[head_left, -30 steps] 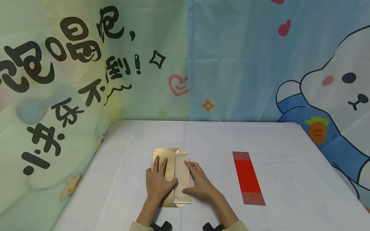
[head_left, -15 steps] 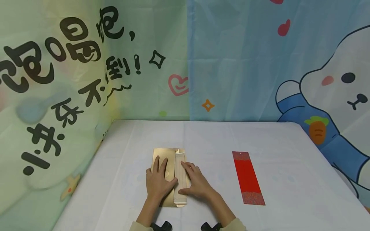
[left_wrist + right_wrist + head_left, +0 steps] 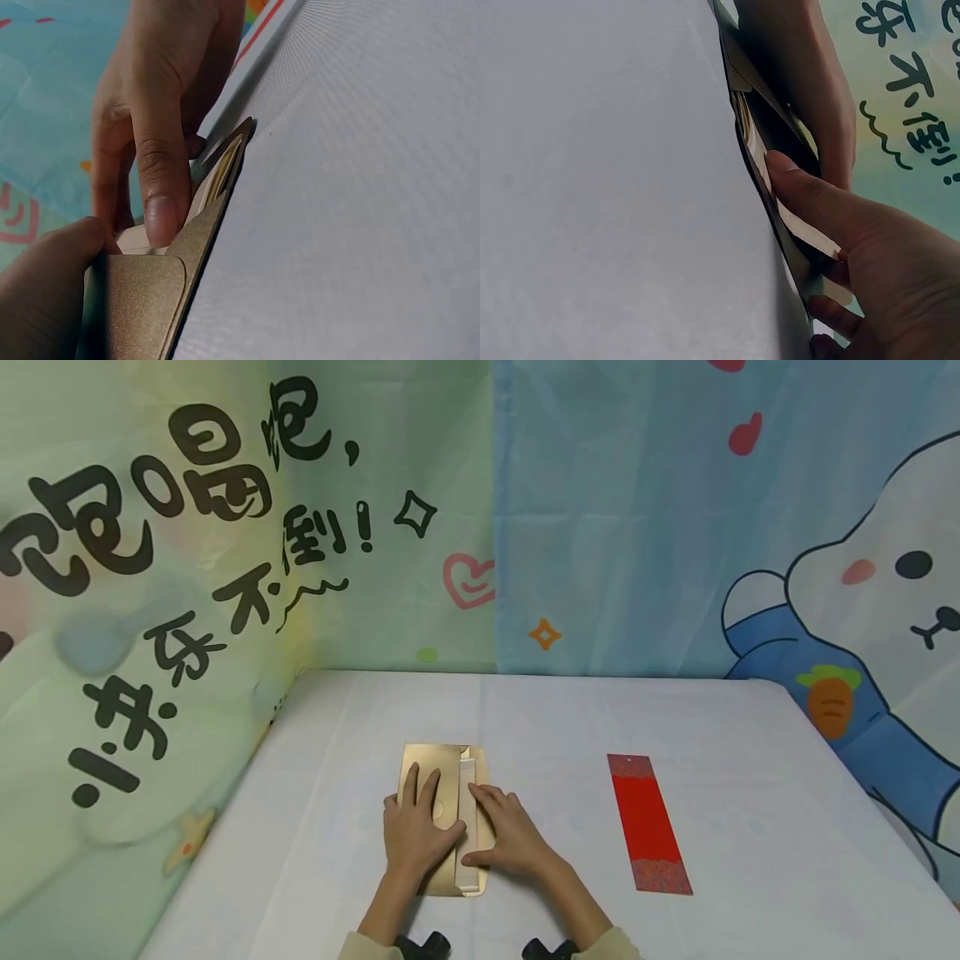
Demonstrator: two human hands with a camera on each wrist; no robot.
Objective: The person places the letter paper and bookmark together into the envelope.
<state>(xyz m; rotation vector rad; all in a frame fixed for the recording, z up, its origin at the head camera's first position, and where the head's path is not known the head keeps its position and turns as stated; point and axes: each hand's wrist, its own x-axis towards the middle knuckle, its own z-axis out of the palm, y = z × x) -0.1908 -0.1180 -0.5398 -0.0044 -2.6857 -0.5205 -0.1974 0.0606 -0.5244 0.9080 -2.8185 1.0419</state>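
A gold envelope [image 3: 429, 757] lies on the white table with its opening toward the right. Cream letter paper [image 3: 467, 814], in several layers at its edge, sits partly inside; only a narrow strip shows along the opening. My left hand [image 3: 418, 839] rests on the envelope with fingers extended and thumb at the mouth. On the paper's exposed side, my right hand [image 3: 513, 839] holds it with thumb and forefinger spread apart along its length. The left wrist view shows the right thumb on the paper [image 3: 135, 240], beside the envelope's rounded front edge [image 3: 142, 300].
To the right, a long red card [image 3: 648, 818] with patterned ends and a small hole lies flat on the white table [image 3: 540, 718]. Printed cloth backdrops [image 3: 615, 527] stand along the back and left sides.
The letter paper has slid left into the envelope, its visible strip getting narrower. My right hand has moved left with it, while my left hand keeps its place on the envelope.
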